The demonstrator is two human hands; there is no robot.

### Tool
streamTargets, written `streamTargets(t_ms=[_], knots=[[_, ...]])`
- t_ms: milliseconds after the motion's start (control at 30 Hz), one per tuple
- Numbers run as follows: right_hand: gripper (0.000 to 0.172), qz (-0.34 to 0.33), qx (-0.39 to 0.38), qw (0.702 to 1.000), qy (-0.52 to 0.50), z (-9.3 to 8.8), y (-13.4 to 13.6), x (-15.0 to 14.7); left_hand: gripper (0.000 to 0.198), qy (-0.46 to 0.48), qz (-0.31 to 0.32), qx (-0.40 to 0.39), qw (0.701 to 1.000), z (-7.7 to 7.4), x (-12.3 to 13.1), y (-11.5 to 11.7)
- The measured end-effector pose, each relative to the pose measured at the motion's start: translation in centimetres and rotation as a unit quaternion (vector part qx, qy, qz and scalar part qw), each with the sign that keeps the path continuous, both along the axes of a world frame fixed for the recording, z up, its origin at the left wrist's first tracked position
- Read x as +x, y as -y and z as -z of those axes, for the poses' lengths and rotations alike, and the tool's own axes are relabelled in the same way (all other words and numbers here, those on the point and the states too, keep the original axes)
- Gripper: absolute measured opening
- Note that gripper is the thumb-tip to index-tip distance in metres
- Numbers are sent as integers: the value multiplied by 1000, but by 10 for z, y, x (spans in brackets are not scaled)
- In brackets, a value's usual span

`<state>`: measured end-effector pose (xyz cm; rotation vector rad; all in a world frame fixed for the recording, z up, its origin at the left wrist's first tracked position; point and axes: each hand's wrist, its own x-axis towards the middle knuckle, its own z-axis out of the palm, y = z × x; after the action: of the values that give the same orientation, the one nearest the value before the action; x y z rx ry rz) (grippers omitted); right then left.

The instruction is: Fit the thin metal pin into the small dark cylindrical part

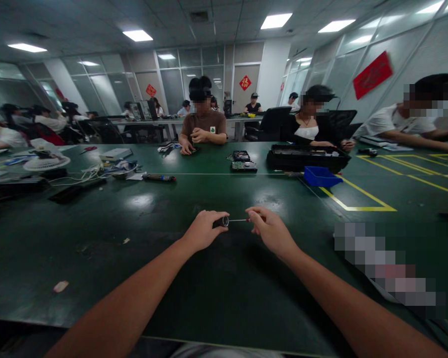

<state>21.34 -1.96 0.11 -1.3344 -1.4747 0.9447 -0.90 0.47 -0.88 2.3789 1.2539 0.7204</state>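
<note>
My left hand (203,230) is closed round the dark handle of a screwdriver (226,221), whose metal collar shows beside my thumb. A thin metal bit (239,220) runs from the handle to the right. My right hand (271,229) pinches the far end of that bit between thumb and fingers. Both hands hover just above the dark green table (153,258), close together near its middle.
A second screwdriver (159,177) lies farther out, left of centre. Hard drives (242,161), a black case (306,156) and a blue bin (321,176) sit across the table. Yellow tape lines (358,199) mark the right side. Several people sit opposite. A white fan (47,161) and cables lie at left.
</note>
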Motion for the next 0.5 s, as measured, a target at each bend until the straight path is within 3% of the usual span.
streamTargets(t_ms=[133, 233, 367, 500], knots=[[20, -14, 25, 999, -37, 1, 0, 1, 37, 4, -2, 1, 1000, 1, -1, -1], [24, -23, 27, 998, -42, 1, 1, 1, 38, 9, -8, 0, 1000, 1, -1, -1], [27, 14, 31, 998, -51, 2, 0, 0, 37, 14, -11, -11, 1000, -1, 1, 1], [25, 35, 26, 986, -160, 6, -3, -1, 38, 41, -30, -3, 999, -4, 2, 3]])
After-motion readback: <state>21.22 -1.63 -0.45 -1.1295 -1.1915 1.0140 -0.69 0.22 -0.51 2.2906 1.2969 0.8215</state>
